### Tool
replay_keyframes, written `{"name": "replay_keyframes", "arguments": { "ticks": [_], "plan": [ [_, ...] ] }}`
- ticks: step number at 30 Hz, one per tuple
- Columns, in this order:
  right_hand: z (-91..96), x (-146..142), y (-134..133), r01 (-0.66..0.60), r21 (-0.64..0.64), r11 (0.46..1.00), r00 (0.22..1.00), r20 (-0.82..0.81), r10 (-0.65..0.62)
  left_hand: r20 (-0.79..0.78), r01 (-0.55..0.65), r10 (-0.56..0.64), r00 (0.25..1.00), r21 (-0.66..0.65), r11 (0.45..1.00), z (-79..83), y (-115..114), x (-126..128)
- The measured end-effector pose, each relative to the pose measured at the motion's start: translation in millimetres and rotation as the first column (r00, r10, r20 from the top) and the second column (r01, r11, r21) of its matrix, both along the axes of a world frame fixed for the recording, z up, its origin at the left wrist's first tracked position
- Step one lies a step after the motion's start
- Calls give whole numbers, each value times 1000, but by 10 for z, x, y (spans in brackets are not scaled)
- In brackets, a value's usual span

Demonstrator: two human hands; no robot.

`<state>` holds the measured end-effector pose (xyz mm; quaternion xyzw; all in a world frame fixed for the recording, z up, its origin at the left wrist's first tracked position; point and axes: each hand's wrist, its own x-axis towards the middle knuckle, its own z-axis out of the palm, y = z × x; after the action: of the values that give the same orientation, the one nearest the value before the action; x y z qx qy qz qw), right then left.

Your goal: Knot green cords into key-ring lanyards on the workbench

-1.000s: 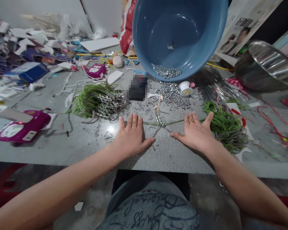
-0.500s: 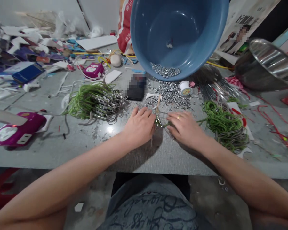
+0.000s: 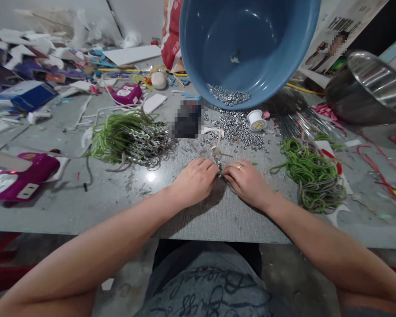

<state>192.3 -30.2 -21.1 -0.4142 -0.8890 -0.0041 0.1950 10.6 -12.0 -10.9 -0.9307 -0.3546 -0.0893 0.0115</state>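
Note:
My left hand (image 3: 194,180) and my right hand (image 3: 246,181) meet at the middle of the grey table (image 3: 218,215), fingers curled and pinched together. Between the fingertips sits a short string of small metal nuts on green cord (image 3: 220,168), mostly hidden by the fingers. A ring shows on my right hand. Loose metal nuts (image 3: 239,127) lie scattered just beyond the hands. A thin wooden stick (image 3: 218,143) lies among them.
A tilted blue basin (image 3: 247,48) holding some nuts stands behind. Green cord bundles lie left (image 3: 128,138) and right (image 3: 312,174). A white thread spool (image 3: 256,119), a dark phone (image 3: 186,119), purple devices (image 3: 18,178), a steel bowl (image 3: 366,88) and paper clutter surround them.
Both hands lay flat and apart on the table a second ago. They have come together and closed on the nut-strung cord, gathering it between the fingertips.

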Motion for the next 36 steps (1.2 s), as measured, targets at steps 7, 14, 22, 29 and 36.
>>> {"name": "replay_keyframes", "arguments": {
  "ticks": [7,14,22,29,36],
  "plan": [
    [-3,-28,-32,65,-18,998,993,100,-63,-183,-170,140,973,-160,972,56,-55,-4],
    [1,-36,-110,232,-179,956,963,182,-199,-273,-158,98,957,-204,966,96,-85,-28],
    [-9,-9,-140,222,-127,967,971,118,-207,-275,-109,53,960,-194,975,91,-117,-25],
    [-74,71,-111,66,-30,997,995,80,-63,-275,-93,32,961,-213,973,95,-135,-19],
    [-60,65,-130,63,-18,998,989,136,-60,-274,-104,32,961,-251,963,136,-142,-7]
  ]
}}
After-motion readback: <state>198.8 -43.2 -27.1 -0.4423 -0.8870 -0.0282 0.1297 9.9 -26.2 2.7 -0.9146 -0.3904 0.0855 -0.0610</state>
